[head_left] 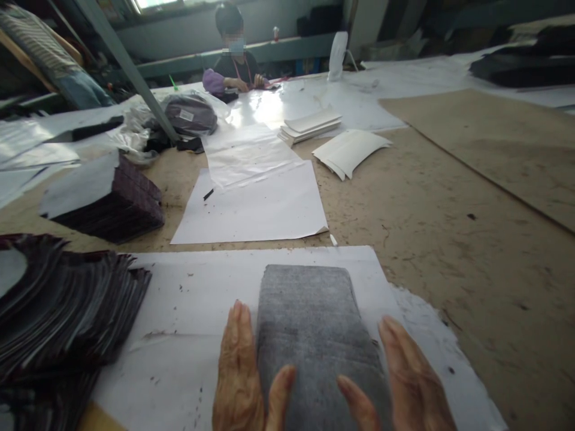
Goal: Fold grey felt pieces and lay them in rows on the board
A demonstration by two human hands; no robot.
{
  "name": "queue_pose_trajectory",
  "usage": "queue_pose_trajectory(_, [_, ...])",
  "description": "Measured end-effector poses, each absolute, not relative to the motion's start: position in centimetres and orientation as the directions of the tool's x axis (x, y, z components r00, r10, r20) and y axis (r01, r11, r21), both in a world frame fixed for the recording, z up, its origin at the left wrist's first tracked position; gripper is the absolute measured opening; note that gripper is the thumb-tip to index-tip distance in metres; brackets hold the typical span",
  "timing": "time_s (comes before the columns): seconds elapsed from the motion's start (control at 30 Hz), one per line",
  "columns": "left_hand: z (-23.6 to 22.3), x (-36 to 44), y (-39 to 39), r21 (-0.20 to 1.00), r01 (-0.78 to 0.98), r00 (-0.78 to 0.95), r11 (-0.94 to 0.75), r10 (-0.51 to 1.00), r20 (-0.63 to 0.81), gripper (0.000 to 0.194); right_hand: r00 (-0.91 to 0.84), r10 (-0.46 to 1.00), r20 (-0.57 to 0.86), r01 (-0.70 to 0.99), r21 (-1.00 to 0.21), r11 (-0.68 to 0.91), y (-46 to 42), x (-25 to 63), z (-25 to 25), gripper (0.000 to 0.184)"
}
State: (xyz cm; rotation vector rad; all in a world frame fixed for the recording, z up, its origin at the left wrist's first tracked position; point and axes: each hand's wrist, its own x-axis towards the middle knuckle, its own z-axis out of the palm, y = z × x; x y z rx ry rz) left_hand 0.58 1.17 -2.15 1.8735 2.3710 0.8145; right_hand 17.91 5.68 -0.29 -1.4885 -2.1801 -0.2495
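A grey, felt-like cloth piece [309, 323] with rounded far corners lies in front of me on white paper [193, 299]; it looks like the top of a stack, though its depth is hard to judge. Along its left side stands my left hand [242, 374], fingers straight and together, the thumb spread over the cloth. My right hand [411, 377] mirrors it at the right side, fingers stretched forward and thumb reaching inward over the top. Neither hand wraps round anything. Wrists and lower palms fall outside the picture.
Dark cut pieces [67, 305] pile up at the left, with a neat dark block of pieces [108, 194] behind. White sheets [256, 209] and white curved cards [350, 149] lie farther back. A slanted metal post [130, 72] rises at left; a person [233, 66] sits across.
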Motion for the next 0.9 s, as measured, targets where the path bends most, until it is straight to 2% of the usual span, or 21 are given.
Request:
queue_pose_trajectory(0.07, [-2.9,0.7,1.0,0.282,0.958,-0.128,0.041,0.946,0.297,0.076,-0.443,0.751,0.490,0.845,-0.053,0.532,5.7,17.7,-1.5,0.068])
queue_pose_trajectory(0.17, [-3.3,0.9,0.7,0.230,0.973,-0.052,-0.003,0.972,0.229,0.077,-0.521,0.753,0.403,0.793,-0.098,0.601,5.5,17.8,-2.7,0.062])
queue_pose_trajectory(0.3, [-2.4,0.5,-0.1,0.427,0.903,-0.118,0.052,0.984,0.130,0.065,-0.444,0.819,0.364,0.784,-0.286,0.551,5.6,18.8,-1.3,0.049])
queue_pose_trajectory(0.37, [-1.7,-0.1,-0.3,0.541,0.835,-0.189,0.102,0.976,0.108,0.060,-0.419,0.820,0.390,0.765,-0.335,0.550,6.4,19.3,0.0,0.043])
queue_pose_trajectory(0.43, [-1.1,-0.8,-0.3,0.595,0.797,-0.234,0.108,0.962,0.139,0.058,-0.466,0.794,0.389,0.723,-0.349,0.596,7.6,19.5,1.1,0.042])
queue_pose_trajectory(0.57, [-0.1,-1.6,1.1,0.592,0.805,-0.206,0.048,0.958,0.202,0.054,-0.575,0.763,0.295,0.669,-0.367,0.647,10.2,19.1,1.9,0.050])
queue_pose_trajectory(0.77, [-0.3,-1.9,2.4,0.587,0.808,-0.142,0.044,0.982,0.122,0.060,-0.627,0.762,0.165,0.695,-0.324,0.642,11.6,18.3,2.4,0.061])
queue_pose_trajectory(0.9, [-0.9,-1.9,2.3,0.617,0.785,-0.169,0.061,0.978,0.119,0.062,-0.609,0.787,0.099,0.718,-0.353,0.600,12.1,17.7,3.3,0.057])
